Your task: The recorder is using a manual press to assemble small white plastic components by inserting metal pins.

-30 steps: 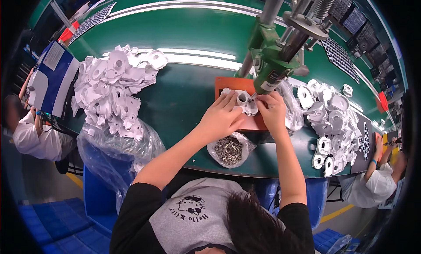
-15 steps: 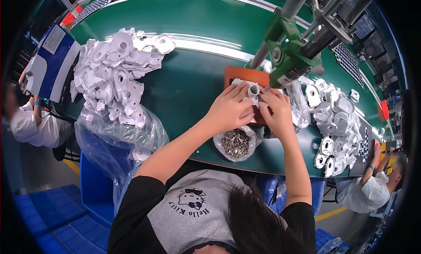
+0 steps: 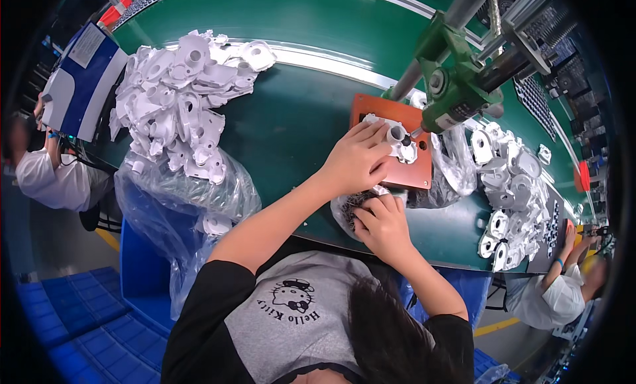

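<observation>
A white plastic part (image 3: 405, 153) with a round collar lies on the orange plate (image 3: 417, 176) under the green press (image 3: 453, 86). My left hand (image 3: 358, 160) rests on the part's left side, its fingers closed over the edge and holding it against the plate. Beside the collar sits a small black piece (image 3: 407, 140), close to the press tip. Nearer to me, my right hand (image 3: 385, 229) reaches into a clear bag of small metal pins (image 3: 358, 200). Its fingers are bent and pressed together among the pins; whatever they pinch is hidden.
Many white plastic parts (image 3: 179, 99) are heaped at the left on a clear plastic sheet (image 3: 218, 192) that hangs over a blue bin (image 3: 142, 271). Another pile of white parts (image 3: 513, 185) lies to the right, past a crumpled clear bag (image 3: 456, 165). Co-workers sit on both sides.
My right hand has left the white part and come down toward me into the bag of pins. The left hand stays on the part, and more of the orange plate shows.
</observation>
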Available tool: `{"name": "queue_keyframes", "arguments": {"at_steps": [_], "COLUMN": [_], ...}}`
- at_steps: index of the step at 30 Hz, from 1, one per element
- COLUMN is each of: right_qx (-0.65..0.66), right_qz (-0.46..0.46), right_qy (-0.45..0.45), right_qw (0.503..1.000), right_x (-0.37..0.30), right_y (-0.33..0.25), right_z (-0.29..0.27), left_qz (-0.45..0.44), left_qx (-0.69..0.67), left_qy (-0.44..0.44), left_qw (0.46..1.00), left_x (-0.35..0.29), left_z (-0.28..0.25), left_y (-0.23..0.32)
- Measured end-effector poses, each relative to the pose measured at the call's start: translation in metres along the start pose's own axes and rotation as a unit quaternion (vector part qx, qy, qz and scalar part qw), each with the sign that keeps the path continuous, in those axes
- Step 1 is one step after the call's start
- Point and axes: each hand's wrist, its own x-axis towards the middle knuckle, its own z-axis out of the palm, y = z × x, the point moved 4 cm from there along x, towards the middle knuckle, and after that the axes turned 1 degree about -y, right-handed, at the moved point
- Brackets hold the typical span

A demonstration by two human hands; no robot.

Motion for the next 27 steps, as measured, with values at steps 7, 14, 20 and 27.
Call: {"name": "queue_keyframes", "arguments": {"at_steps": [7, 14, 20, 27], "right_qx": [-0.003, 0.133, 0.426, 0.279], "right_qz": [0.002, 0.104, 0.328, 0.286], "right_qy": [0.012, 0.085, 0.11, 0.119], "right_qw": [1.0, 0.982, 0.836, 0.909], "right_x": [0.003, 0.005, -0.002, 0.018], "right_y": [0.0, 0.016, 0.063, 0.107], "right_z": [0.003, -0.013, -0.034, -0.062], "left_qz": [-0.005, -0.006, 0.007, 0.009], "left_qx": [-0.003, -0.007, -0.007, -0.008], "left_qy": [0.007, 0.003, 0.018, 0.023], "left_qw": [1.0, 1.0, 1.0, 1.0], "left_x": [-0.001, -0.001, 0.001, 0.001], "left_z": [-0.001, -0.001, -0.002, -0.003], "left_y": [-0.001, -0.001, 0.001, 0.001]}}
